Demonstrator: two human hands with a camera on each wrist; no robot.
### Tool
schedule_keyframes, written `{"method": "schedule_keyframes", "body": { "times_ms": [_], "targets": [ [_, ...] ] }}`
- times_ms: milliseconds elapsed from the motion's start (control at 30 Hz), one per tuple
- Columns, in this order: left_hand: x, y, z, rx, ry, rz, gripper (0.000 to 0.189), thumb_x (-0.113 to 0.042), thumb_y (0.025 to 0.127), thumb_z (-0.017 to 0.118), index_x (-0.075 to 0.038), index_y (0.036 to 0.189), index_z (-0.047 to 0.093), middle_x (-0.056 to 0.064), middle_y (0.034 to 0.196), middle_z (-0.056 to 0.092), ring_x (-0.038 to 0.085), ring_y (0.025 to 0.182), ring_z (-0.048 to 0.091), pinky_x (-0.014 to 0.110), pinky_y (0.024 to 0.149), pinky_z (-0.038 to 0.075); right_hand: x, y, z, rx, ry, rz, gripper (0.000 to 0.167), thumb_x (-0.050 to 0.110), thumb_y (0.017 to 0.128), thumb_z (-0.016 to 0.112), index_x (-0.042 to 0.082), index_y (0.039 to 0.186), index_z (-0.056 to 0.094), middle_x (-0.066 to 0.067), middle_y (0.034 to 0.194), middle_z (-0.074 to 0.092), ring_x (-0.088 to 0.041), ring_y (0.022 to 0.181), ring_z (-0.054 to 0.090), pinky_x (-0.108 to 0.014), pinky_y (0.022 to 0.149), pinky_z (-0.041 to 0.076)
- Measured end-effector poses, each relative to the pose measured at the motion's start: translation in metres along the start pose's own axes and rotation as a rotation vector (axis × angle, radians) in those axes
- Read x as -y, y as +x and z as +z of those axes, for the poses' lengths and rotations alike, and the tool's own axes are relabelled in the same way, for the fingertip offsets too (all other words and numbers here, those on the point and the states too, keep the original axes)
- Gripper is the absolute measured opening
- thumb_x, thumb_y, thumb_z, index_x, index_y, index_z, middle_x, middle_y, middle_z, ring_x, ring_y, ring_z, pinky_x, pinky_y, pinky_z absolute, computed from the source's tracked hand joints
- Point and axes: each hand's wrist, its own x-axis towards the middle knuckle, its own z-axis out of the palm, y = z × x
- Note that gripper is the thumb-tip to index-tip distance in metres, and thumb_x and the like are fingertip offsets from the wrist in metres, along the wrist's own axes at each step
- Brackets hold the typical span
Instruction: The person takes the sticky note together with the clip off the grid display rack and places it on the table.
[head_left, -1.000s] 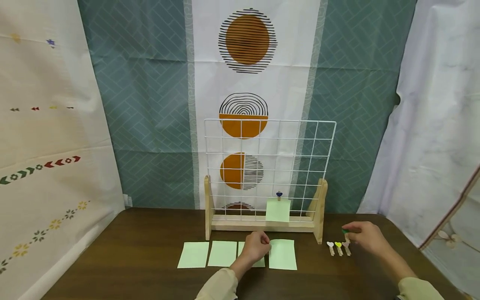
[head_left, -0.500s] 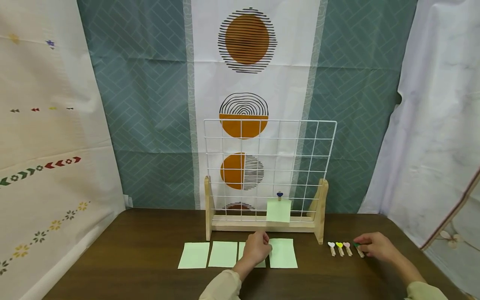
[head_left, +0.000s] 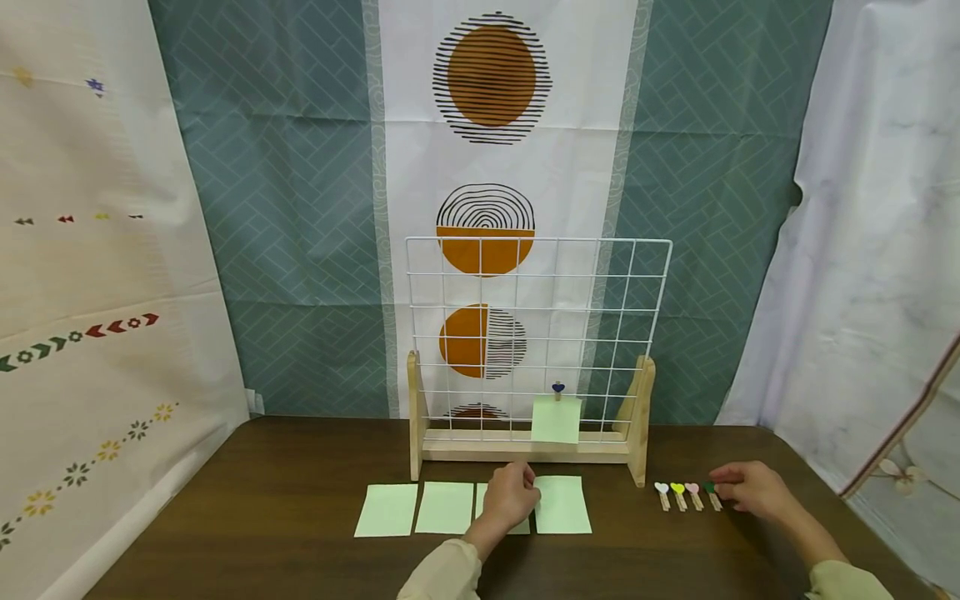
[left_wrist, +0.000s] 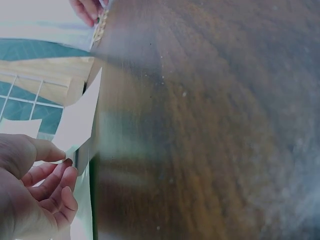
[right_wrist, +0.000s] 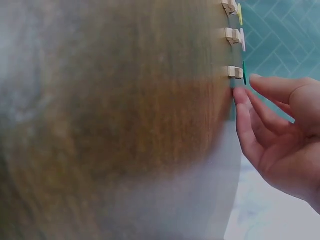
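Note:
Thumb and finger of my left hand (head_left: 512, 493) pinch the edge of a pale green paper sheet (left_wrist: 80, 117), raised off the table in the left wrist view. That sheet (head_left: 562, 506) is the rightmost of the row in the head view. My right hand (head_left: 757, 489) is beside a small wooden clothespin with a green heart (head_left: 712, 494); its thumb and fingertips are parted at the heart (right_wrist: 244, 73), and nothing is held between them. Clothespins with a white heart (head_left: 663, 495), a yellow heart (head_left: 678, 495) and a pink heart (head_left: 694, 495) lie in line with it.
Behind the sheets stands a white wire grid (head_left: 540, 309) in a wooden base (head_left: 525, 451). A green sheet (head_left: 556, 419) hangs there from a blue-heart clothespin (head_left: 558, 390). More green sheets (head_left: 386, 510) lie on the left, one partly hidden by my left hand.
My right hand has moved right with the green-heart clothespin, laid it at the right end of the row and let go. My left hand has stayed at the rightmost sheet.

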Motion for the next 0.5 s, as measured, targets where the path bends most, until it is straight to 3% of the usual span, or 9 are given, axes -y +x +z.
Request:
{"method": "schedule_keyframes", "body": {
  "times_ms": [300, 500],
  "targets": [
    [0.001, 0.002, 0.000, -0.037, -0.018, -0.001, 0.007, 0.002, 0.078, 0.065, -0.001, 0.085, 0.063, 0.000, 0.073, 0.059, 0.016, 0.060, 0.054, 0.030, 0.049, 0.042, 0.003, -0.003, -0.002, -0.013, 0.023, 0.039, 0.028, 0.001, 0.093, 0.055, -0.021, 0.110, 0.056, -0.024, 0.095, 0.067, -0.031, 0.084, 0.066, -0.035, 0.063, 0.055],
    [0.001, 0.007, -0.010, -0.077, -0.144, -0.008, 0.011, 0.003, 0.078, 0.062, 0.004, 0.089, 0.064, 0.003, 0.076, 0.060, 0.017, 0.068, 0.054, 0.032, 0.058, 0.045, 0.004, 0.000, -0.003, -0.002, 0.001, 0.042, 0.029, 0.002, 0.094, 0.054, -0.020, 0.112, 0.056, -0.024, 0.096, 0.067, -0.030, 0.082, 0.067, -0.035, 0.062, 0.055]
  ]
}}
